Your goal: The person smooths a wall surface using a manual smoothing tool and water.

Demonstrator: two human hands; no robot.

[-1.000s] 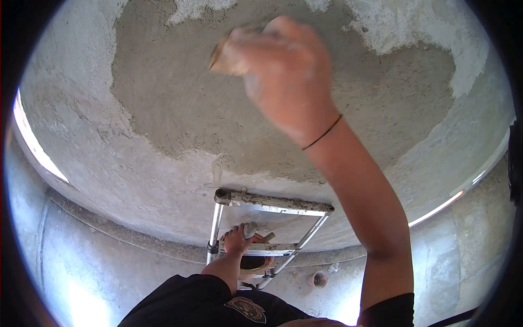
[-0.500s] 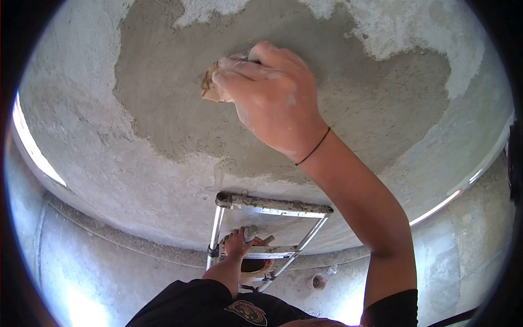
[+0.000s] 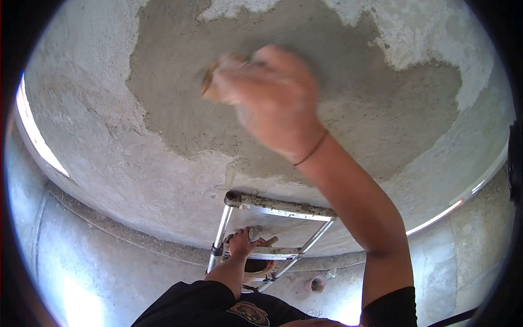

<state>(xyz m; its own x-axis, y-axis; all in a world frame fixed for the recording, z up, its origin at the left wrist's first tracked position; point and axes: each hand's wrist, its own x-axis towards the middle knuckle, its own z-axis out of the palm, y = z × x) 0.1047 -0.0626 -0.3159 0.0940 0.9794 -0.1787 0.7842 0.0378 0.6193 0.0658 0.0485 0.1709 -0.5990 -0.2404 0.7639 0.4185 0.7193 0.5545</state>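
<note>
My right hand (image 3: 272, 95) is raised to the wall, its fingers closed around a tan, sponge-like pad (image 3: 210, 82). Motion blurs the hand and pad, and white residue marks the skin. Beneath them spreads a darker, damp-looking patch of plaster (image 3: 370, 109) with a ragged outline. Lower down, my left hand (image 3: 241, 243) is curled at the ladder (image 3: 283, 207), beside a grey rounded piece (image 3: 255, 233) and a short wooden-looking handle (image 3: 269, 241). What its fingers grip is too small to make out.
Lighter, rough wall (image 3: 98, 109) surrounds the patch. The ladder's plaster-caked top rung stands close to the wall. A dark-mouthed bucket (image 3: 259, 265) hangs or stands behind the lower rung. On the concrete floor (image 3: 147, 272) far below sits a small pail (image 3: 315, 284).
My right hand, still on the pad, has shifted slightly across the patch and is now blurred. The view has moved a little, so wall and ladder appear farther right. My left hand stays at the ladder.
</note>
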